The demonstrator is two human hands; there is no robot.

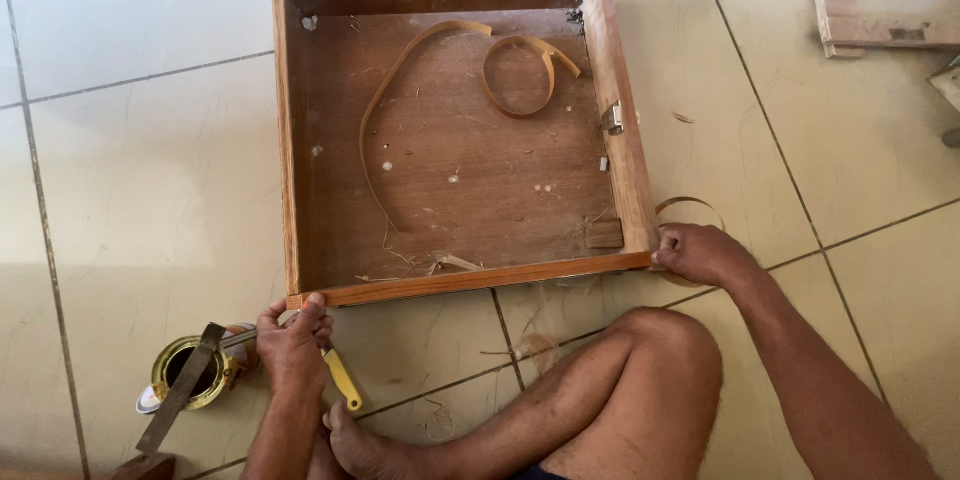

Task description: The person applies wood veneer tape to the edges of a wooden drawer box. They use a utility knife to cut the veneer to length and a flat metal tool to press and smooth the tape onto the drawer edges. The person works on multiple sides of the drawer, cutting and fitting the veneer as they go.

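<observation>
Bent knee (640, 380) and bare foot (365, 445) fill the bottom of the view, at about 6 o'clock, the person sitting on the tiled floor (130, 190). At 7 o'clock the left hand (292, 340) is closed on a yellow-handled tool (343, 380) while its fingertips touch the near left corner of the shallow wooden box (470, 278). At 4 o'clock the right hand (700, 252) is curled around the box's near right corner, gripping it. Inside the box a loose veneer strip (400, 70) curls across the bottom panel toward 12 o'clock. Just beside the left hand stands an open tin (190, 372) with a flat metal blade (182, 388) resting across its rim. Judging from this, the tin is the risk: a nudge from the left wrist or the tool could tip it or knock the blade off, spilling its contents on the floor.
</observation>
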